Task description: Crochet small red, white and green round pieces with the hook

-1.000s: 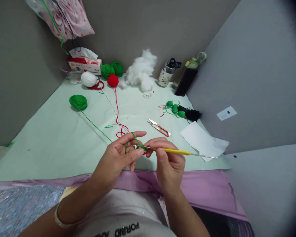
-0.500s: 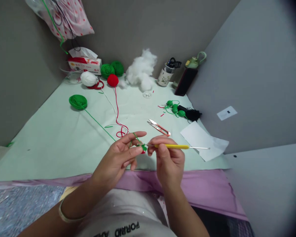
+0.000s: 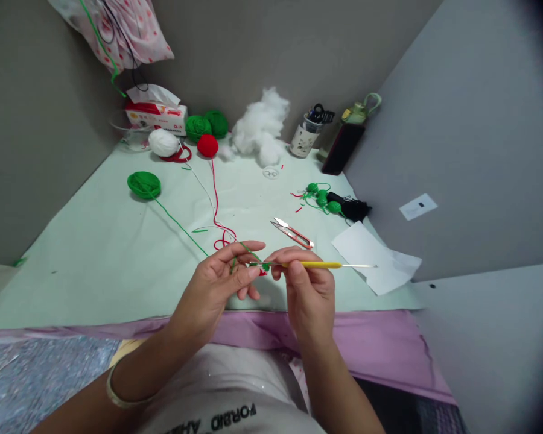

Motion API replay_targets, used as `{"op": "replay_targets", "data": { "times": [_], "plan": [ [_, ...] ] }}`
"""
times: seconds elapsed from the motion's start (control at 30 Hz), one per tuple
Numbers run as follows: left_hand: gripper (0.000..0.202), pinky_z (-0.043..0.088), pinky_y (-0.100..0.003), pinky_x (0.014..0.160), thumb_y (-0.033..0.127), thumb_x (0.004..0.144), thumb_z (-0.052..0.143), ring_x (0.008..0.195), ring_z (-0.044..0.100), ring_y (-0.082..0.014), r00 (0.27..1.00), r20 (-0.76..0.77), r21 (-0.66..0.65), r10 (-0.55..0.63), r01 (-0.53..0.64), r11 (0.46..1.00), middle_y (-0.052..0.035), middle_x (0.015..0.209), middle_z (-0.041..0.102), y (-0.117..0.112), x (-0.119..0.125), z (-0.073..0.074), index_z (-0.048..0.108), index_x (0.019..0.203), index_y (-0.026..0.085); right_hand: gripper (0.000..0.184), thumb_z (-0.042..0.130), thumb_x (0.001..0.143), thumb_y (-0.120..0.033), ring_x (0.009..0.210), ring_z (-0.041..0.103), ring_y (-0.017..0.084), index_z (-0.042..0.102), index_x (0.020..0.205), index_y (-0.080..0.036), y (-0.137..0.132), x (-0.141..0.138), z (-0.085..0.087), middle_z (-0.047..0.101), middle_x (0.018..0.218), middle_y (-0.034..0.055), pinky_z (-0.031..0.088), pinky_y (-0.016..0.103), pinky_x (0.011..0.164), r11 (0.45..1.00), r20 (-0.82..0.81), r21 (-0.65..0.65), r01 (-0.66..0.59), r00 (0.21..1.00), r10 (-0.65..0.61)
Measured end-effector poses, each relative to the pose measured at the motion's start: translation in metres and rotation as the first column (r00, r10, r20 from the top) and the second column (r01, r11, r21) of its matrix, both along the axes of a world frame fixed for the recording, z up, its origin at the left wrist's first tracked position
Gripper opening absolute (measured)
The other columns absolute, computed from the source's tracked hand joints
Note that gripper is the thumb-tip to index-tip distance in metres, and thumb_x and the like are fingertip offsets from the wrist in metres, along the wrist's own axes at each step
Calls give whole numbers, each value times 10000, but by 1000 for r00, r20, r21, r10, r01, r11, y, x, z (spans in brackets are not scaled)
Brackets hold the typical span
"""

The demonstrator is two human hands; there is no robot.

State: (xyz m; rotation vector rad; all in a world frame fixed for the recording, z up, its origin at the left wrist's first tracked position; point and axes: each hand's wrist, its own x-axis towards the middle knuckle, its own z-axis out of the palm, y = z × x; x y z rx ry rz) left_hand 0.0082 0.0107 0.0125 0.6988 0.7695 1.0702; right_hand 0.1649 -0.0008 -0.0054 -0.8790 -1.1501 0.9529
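My right hand [image 3: 306, 289] is closed round a yellow-handled crochet hook [image 3: 319, 264] that lies almost level, its metal end pointing right. The hook's tip sits in a small green crochet piece [image 3: 265, 267] pinched by my left hand [image 3: 224, 283]. A green strand runs over my raised left forefinger and back across the table to a flat green yarn ball [image 3: 143, 184]. A bit of red shows under the green piece.
Thread snips [image 3: 292, 233] lie just beyond my hands, white paper [image 3: 374, 257] to the right. Farther back are green crochet balls [image 3: 322, 199], a red yarn ball [image 3: 207, 145], a white yarn ball [image 3: 163, 143], stuffing [image 3: 261, 127], a tissue box [image 3: 156, 115], a cup [image 3: 304, 140] and a bottle [image 3: 344, 146].
The hook has levelled out and slid slightly left and up with my right hand. My left fingers have curled closer round the green piece.
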Motion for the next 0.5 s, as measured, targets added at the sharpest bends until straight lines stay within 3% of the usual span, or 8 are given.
{"op": "replay_targets", "data": {
  "times": [0.2, 0.33, 0.5],
  "plan": [
    [199, 543, -195, 575, 184, 808, 868, 488, 472, -26, 998, 66, -40, -17, 19, 999, 62, 703, 609, 1, -1, 0, 834, 1002, 204, 220, 671, 994, -401, 628, 601, 131, 721, 877, -222, 6, 1, 5, 736, 811, 20, 519, 280, 620, 991, -169, -94, -98, 982, 82],
    [191, 522, -192, 603, 209, 815, 868, 568, 596, -58, 998, -48, 17, 43, -42, 999, 37, 773, 656, 0, -2, -1, 838, 1003, 223, 227, 633, 1023, -395, 671, 630, 150, 720, 909, -219, 3, 5, 6, 758, 848, 39, 535, 297, 641, 996, -90, -59, -62, 994, 57],
    [225, 512, -173, 631, 221, 846, 849, 621, 670, -72, 975, -205, 137, 91, -63, 989, 49, 752, 654, 0, -2, -3, 831, 1065, 266, 207, 545, 1074, -263, 733, 667, 152, 743, 1018, -241, -5, 8, 5, 774, 950, 39, 558, 309, 679, 995, 109, 98, 15, 994, -26]
  ]
}}
